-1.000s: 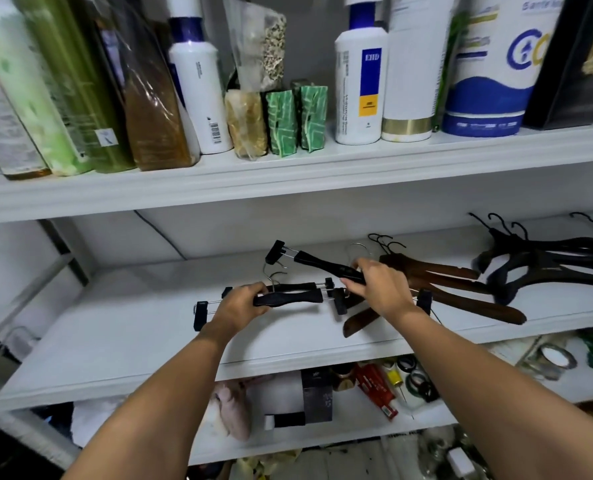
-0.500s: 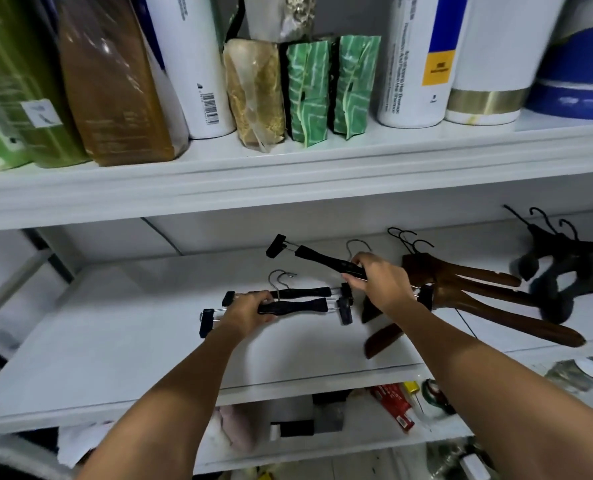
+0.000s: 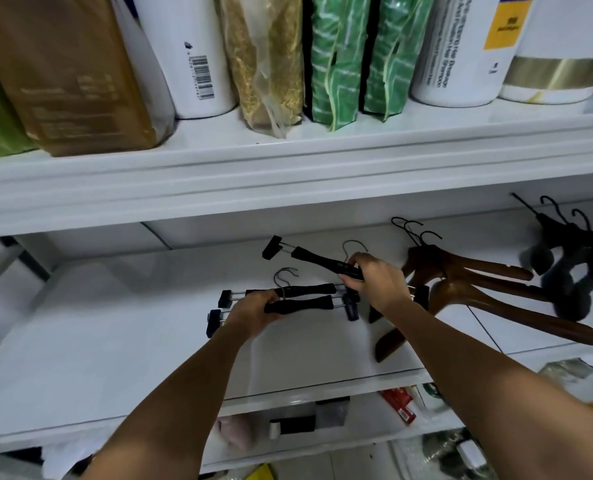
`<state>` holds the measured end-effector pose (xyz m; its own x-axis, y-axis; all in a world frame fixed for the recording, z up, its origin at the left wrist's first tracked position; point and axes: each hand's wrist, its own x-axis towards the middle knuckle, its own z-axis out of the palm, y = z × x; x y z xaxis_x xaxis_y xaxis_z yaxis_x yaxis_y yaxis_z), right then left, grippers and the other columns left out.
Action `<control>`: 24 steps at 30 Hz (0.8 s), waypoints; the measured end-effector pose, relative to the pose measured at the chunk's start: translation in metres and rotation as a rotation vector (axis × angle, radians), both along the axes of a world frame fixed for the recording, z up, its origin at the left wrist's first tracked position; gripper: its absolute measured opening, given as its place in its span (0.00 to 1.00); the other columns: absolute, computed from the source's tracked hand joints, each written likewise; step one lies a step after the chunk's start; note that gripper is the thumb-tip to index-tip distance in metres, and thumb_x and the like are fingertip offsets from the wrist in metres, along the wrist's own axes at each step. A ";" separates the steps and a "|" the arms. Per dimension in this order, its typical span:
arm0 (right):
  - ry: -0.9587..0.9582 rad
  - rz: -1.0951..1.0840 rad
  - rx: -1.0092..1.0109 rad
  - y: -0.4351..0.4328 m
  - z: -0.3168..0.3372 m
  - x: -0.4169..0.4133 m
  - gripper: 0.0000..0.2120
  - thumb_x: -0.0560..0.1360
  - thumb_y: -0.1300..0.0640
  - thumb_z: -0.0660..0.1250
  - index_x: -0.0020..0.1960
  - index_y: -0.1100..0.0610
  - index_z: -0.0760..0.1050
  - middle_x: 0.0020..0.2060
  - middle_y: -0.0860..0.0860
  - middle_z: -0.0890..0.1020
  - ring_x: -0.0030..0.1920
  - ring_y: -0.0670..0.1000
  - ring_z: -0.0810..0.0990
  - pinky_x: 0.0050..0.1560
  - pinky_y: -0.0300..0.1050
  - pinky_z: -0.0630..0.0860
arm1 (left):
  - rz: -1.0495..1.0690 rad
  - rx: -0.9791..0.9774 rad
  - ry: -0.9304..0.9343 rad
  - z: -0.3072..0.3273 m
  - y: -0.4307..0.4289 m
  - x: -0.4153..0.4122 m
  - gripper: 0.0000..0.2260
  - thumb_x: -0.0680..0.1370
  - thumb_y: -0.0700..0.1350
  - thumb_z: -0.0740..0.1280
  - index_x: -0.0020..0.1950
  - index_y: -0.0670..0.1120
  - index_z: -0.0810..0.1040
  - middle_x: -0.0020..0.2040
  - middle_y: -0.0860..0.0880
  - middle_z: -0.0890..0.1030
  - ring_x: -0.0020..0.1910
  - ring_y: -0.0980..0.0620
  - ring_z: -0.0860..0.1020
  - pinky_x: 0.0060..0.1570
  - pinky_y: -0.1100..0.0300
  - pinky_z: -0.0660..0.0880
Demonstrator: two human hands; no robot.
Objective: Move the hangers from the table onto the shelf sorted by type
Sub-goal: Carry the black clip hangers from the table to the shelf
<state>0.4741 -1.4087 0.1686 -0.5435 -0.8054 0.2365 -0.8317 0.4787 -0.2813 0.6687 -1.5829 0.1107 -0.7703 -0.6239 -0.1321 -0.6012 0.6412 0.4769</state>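
Hands clamped on clip hangers: left hand (image 3: 253,311) on paired clip hangers (image 3: 300,299), right hand (image 3: 380,284) on tilted clip hanger (image 3: 317,259), bare shelf (image 3: 115,323) leftward.

shelf (image 3: 122,327): white, glossy
clip hangers (image 3: 298,303): black bars and clips, silver metal rods and hooks
wooden hangers (image 3: 489,289): dark brown, with black hooks
far-right hangers (image 3: 572,268): black, matt
pouches (image 3: 336,57): green with a pale line pattern, black edges
clear bag (image 3: 264,57): golden-tan grains
large bag (image 3: 63,71): brown-gold
bottle (image 3: 184,53): white with a black barcode
labelled bottle (image 3: 461,46): white with a yellow label patch
tub (image 3: 558,57): white with a gold band
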 end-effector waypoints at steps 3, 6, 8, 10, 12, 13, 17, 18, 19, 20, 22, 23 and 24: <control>-0.035 -0.007 0.000 0.000 -0.003 0.007 0.15 0.77 0.43 0.64 0.53 0.55 0.73 0.45 0.50 0.81 0.44 0.54 0.81 0.41 0.46 0.76 | -0.048 -0.107 -0.056 -0.003 -0.004 -0.003 0.11 0.74 0.51 0.70 0.54 0.50 0.76 0.53 0.49 0.78 0.50 0.51 0.75 0.45 0.59 0.69; -0.038 0.004 -0.001 0.000 -0.006 0.012 0.15 0.76 0.43 0.64 0.53 0.55 0.74 0.45 0.50 0.81 0.45 0.54 0.81 0.40 0.45 0.74 | -0.088 -0.194 -0.076 -0.003 -0.005 -0.003 0.17 0.75 0.52 0.69 0.61 0.48 0.75 0.57 0.48 0.76 0.57 0.49 0.73 0.53 0.58 0.70; -0.037 0.007 0.006 0.000 -0.007 0.015 0.16 0.76 0.43 0.64 0.54 0.55 0.73 0.46 0.50 0.81 0.45 0.53 0.80 0.39 0.43 0.71 | -0.117 -0.240 -0.065 -0.002 -0.006 0.001 0.18 0.75 0.52 0.68 0.63 0.48 0.74 0.58 0.48 0.74 0.59 0.49 0.71 0.56 0.57 0.69; -0.029 0.014 0.009 -0.001 -0.007 0.017 0.16 0.76 0.43 0.64 0.54 0.54 0.73 0.45 0.50 0.81 0.45 0.53 0.81 0.38 0.43 0.70 | -0.125 -0.288 -0.007 0.000 -0.006 0.012 0.17 0.75 0.53 0.68 0.62 0.48 0.75 0.58 0.49 0.74 0.58 0.49 0.71 0.56 0.57 0.68; -0.039 0.020 0.017 0.001 -0.008 0.018 0.15 0.77 0.43 0.64 0.54 0.54 0.73 0.45 0.49 0.81 0.45 0.53 0.81 0.39 0.43 0.72 | -0.070 -0.320 0.089 0.002 -0.006 0.031 0.16 0.75 0.54 0.68 0.59 0.48 0.78 0.56 0.49 0.75 0.56 0.49 0.72 0.54 0.58 0.67; -0.050 0.028 0.028 0.003 -0.010 0.018 0.15 0.77 0.43 0.64 0.54 0.54 0.73 0.45 0.49 0.80 0.45 0.53 0.81 0.40 0.44 0.72 | -0.024 -0.329 0.125 0.003 -0.007 0.043 0.16 0.74 0.54 0.69 0.57 0.48 0.79 0.55 0.50 0.76 0.55 0.49 0.72 0.53 0.59 0.67; -0.039 0.082 0.072 0.007 -0.017 0.022 0.15 0.76 0.43 0.64 0.54 0.53 0.73 0.47 0.49 0.80 0.46 0.51 0.81 0.41 0.43 0.73 | 0.129 -0.314 0.158 0.014 -0.021 0.089 0.14 0.74 0.53 0.70 0.55 0.46 0.80 0.53 0.48 0.77 0.53 0.47 0.73 0.52 0.57 0.68; -0.027 0.102 0.073 0.006 -0.020 0.025 0.15 0.76 0.42 0.64 0.54 0.52 0.73 0.47 0.48 0.80 0.46 0.51 0.81 0.40 0.42 0.72 | 0.152 -0.319 0.159 0.020 -0.026 0.097 0.14 0.75 0.51 0.69 0.55 0.45 0.79 0.54 0.47 0.77 0.54 0.46 0.74 0.52 0.56 0.69; -0.017 0.125 0.075 0.003 -0.022 0.029 0.15 0.76 0.42 0.64 0.55 0.52 0.73 0.48 0.48 0.80 0.46 0.50 0.81 0.40 0.41 0.71 | 0.170 -0.335 0.162 0.026 -0.031 0.104 0.13 0.76 0.50 0.68 0.57 0.44 0.79 0.55 0.45 0.77 0.54 0.45 0.75 0.53 0.55 0.69; -0.013 0.151 0.081 0.001 -0.024 0.034 0.16 0.76 0.40 0.63 0.56 0.51 0.73 0.48 0.48 0.81 0.46 0.50 0.81 0.41 0.40 0.71 | 0.182 -0.355 0.163 0.032 -0.036 0.108 0.13 0.77 0.48 0.66 0.58 0.43 0.78 0.57 0.45 0.78 0.55 0.44 0.75 0.54 0.55 0.70; -0.007 0.218 0.119 -0.006 -0.030 0.044 0.19 0.76 0.38 0.62 0.59 0.50 0.72 0.52 0.48 0.81 0.48 0.49 0.81 0.46 0.41 0.74 | 0.193 -0.384 0.159 0.044 -0.042 0.110 0.14 0.79 0.47 0.64 0.62 0.43 0.77 0.60 0.44 0.77 0.59 0.45 0.74 0.57 0.55 0.69; 0.004 0.260 0.154 -0.009 -0.033 0.050 0.21 0.76 0.38 0.61 0.61 0.50 0.71 0.55 0.48 0.80 0.50 0.49 0.81 0.48 0.41 0.74 | 0.186 -0.392 0.158 0.049 -0.043 0.108 0.14 0.79 0.48 0.63 0.63 0.43 0.76 0.61 0.44 0.76 0.60 0.45 0.74 0.58 0.56 0.68; 0.020 0.299 0.190 -0.012 -0.036 0.055 0.21 0.76 0.39 0.61 0.64 0.51 0.70 0.58 0.48 0.78 0.53 0.49 0.80 0.50 0.42 0.74 | 0.170 -0.396 0.158 0.053 -0.043 0.105 0.15 0.80 0.48 0.62 0.64 0.44 0.75 0.62 0.44 0.76 0.61 0.45 0.74 0.59 0.56 0.68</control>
